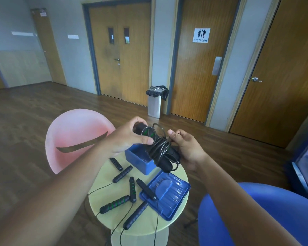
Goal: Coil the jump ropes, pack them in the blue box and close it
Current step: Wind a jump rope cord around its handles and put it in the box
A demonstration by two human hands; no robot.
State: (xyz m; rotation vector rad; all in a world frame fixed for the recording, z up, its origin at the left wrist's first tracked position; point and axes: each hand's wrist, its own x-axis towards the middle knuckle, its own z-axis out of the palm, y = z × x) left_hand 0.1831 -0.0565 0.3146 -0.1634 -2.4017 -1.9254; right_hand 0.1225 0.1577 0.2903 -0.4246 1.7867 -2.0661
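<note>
I hold a black jump rope bundle (160, 150) above the open blue box (140, 160), its cord wound round its two handles. My left hand (130, 137) grips the upper end of the handles. My right hand (185, 146) pinches the cord beside the coil. The blue lid (167, 192) lies flat on the round table (140, 222), in front of the box. Several loose black handles (123, 174) lie on the table, some with green bands (114, 204), and their thin cords hang over the table's edge.
A pink chair (78, 139) stands behind the table at the left. A blue chair (256, 213) sits at the right, close to my right arm. A white bin (155, 103) stands by the far wall of wooden doors.
</note>
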